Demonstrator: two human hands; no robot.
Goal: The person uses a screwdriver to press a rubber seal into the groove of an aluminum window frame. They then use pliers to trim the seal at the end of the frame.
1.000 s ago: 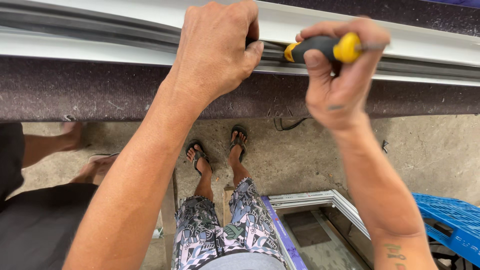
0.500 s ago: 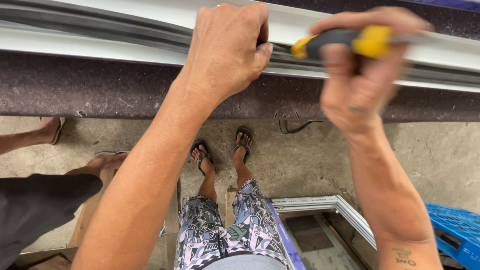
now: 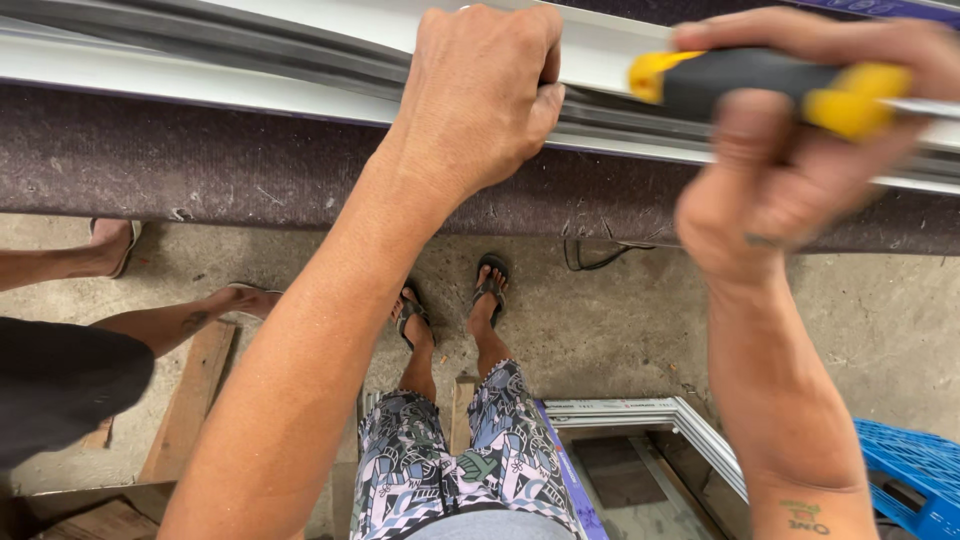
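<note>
The white frame profile (image 3: 250,70) lies lengthwise along the far edge of the felt-covered worktop (image 3: 200,160), a long light-coloured length with a darker channel running down it, and everything here can be placed from it.

Nearest the camera, well short of the profile and down on the concrete floor (image 3: 600,330), stand the person's own sandalled feet (image 3: 450,300) and patterned shorts (image 3: 440,470). Beside them lies a mitred white frame corner (image 3: 650,415), and to its right a blue plastic crate (image 3: 915,480). Off to the left on the same floor, a wooden plank (image 3: 190,400) and another person's bare legs (image 3: 150,320), kept apart from the work.

Up at the profile itself, the left hand (image 3: 480,100) presses down on it, fingers curled over its far side and closed on it, evidently to pin it against the worktop so it cannot slide. Just to the right along the profile, the right hand (image 3: 790,190) hovers above it with its fingers wrapped tight around a screwdriver with a yellow-and-black handle (image 3: 760,85). The handle lies roughly parallel to the profile, the shaft pointing right and out of view, so the tip cannot be seen.
</note>
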